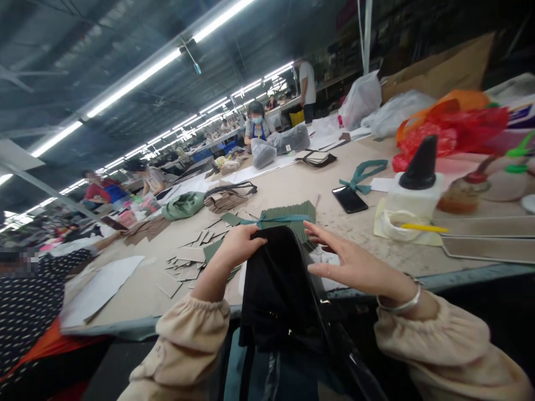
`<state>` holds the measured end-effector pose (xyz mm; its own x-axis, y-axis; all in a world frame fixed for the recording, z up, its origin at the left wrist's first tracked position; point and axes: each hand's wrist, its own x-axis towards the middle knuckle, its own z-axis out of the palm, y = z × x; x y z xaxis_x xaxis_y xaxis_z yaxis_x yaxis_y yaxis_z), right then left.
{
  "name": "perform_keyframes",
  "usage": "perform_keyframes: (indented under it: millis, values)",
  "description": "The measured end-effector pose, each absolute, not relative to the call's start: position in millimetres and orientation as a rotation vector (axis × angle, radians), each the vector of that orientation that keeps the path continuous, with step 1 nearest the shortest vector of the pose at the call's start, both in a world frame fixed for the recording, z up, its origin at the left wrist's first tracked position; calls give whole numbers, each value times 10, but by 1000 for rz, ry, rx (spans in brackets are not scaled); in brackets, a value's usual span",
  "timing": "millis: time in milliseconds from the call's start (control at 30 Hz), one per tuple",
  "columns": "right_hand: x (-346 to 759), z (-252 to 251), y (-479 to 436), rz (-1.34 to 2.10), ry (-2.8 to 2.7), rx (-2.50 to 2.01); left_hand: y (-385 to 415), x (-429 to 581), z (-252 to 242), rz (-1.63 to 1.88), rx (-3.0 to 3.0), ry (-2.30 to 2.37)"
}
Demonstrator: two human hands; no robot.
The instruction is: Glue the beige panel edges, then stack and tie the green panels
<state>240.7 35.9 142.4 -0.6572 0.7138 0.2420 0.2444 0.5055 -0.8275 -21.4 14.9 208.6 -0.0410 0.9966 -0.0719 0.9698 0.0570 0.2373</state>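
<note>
A black bag (276, 284) with a smooth rounded top edge stands upright in front of me at the table's front edge. My left hand (238, 245) grips its upper left edge, thumb on the near face and the fingers mostly hidden. My right hand (346, 259) is open beside the bag's right side, fingers stretched out and apart; whether a fingertip touches it I cannot tell. Just behind the bag lies a stack of green pieces (288, 214) tied with a teal strip (273, 219). Loose flat pieces (188, 262) are scattered left of the stack.
Right on the table (292, 184) are a black phone (350, 199), a teal strap (365, 174), a white container with a black cone top (413, 189), a tape roll (397, 223) and plastic bags (455, 128). At left are a white sheet (104, 289) and a co-worker's dotted sleeve (37, 306).
</note>
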Motion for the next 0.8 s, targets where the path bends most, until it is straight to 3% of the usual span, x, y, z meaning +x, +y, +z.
perform_keyframes:
  millis: [333, 800]
  values:
    - [2270, 1525, 49, 795, -2135, -802, 213, 223, 2167, -386, 2033, 2488]
    - [2427, 1603, 257, 856, -2192, -869, 255, 122, 2417, -679, 2109, 2230]
